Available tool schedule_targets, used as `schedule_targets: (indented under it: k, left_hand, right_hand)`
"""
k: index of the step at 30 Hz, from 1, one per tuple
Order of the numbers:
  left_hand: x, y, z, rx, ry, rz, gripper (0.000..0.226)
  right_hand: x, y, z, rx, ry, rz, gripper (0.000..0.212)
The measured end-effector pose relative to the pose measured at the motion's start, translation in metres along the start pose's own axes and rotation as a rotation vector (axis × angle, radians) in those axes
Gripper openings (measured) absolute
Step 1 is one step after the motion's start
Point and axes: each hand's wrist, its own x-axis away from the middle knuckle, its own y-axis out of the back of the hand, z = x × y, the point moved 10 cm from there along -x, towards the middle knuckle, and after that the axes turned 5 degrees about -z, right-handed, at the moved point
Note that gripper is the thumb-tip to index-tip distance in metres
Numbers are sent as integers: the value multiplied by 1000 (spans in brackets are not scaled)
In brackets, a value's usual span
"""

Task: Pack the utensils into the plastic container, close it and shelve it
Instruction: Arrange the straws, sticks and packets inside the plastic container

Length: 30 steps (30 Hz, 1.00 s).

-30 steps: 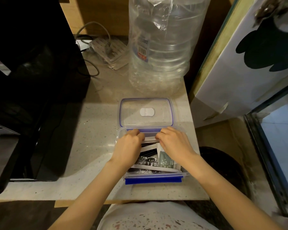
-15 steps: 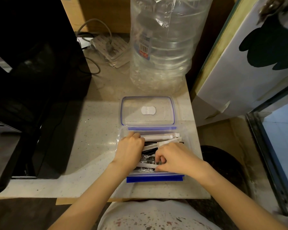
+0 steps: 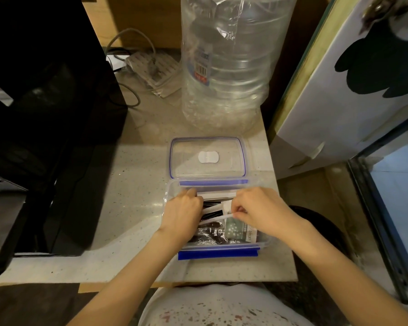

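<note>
A clear plastic container (image 3: 266, 243) with blue clips sits on the speckled counter near its front edge. Its lid (image 3: 207, 157) lies flat just behind it, inner side up. Inside are several wrapped utensil packets (image 3: 209, 232), black and clear, plus a greenish packet (image 3: 236, 229). My left hand (image 3: 183, 214) reaches into the left half, fingers curled down onto the packets. My right hand (image 3: 257, 207) is over the right half, pinching a thin white wrapped strip (image 3: 218, 218) that slants across the packets.
A large clear water jug (image 3: 229, 62) stands right behind the lid. A black appliance (image 3: 47, 102) fills the left side. A power strip with cables (image 3: 151, 69) lies at the back. A white panel (image 3: 353, 90) and a glass-fronted cabinet (image 3: 396, 208) border the right.
My right hand moved back from the container's front toward its middle and now pinches the thin white strip. The greenish packet is uncovered again. My left hand stayed in the left half.
</note>
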Motion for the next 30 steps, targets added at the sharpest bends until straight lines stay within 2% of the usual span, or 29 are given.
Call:
schedule_targets:
  k: [5, 8, 10, 14, 16, 18, 20, 22, 26, 30]
  left_hand:
    - [2, 13, 4, -8, 16, -28, 11]
    - [-3, 30, 6, -46, -20, -93, 35]
    - [-9, 36, 8, -51, -40, -146, 40]
    - [-18, 34, 8, -58, -33, -136, 36]
    - [-18, 33, 5, -40, -22, -135, 29]
    - [-17, 27, 2, -26, -30, -91, 16]
    - [-15, 19, 9, -14, 10, -64, 19]
    - [-11, 26, 13, 47, 32, -104, 17]
    - [-7, 35, 10, 43, -16, -206, 28]
    - [-4, 34, 3, 14, -53, -205, 29]
  right_hand:
    - [-1, 29, -4, 134, 36, -136, 16]
    - [-2, 35, -5, 112, 34, -169, 16]
    - [-3, 34, -5, 107, 43, -186, 17]
    - [-7, 27, -3, 117, 55, -227, 15]
    - [-10, 22, -1, 178, 49, -236, 8]
    - [-13, 17, -2, 206, 37, -242, 16]
    - [-16, 13, -2, 249, 26, -232, 26]
    - [-21, 10, 2, 270, 32, -246, 29]
    - [-33, -2, 11, 273, 57, -247, 32]
    - [-38, -7, 16, 215, 88, -278, 30]
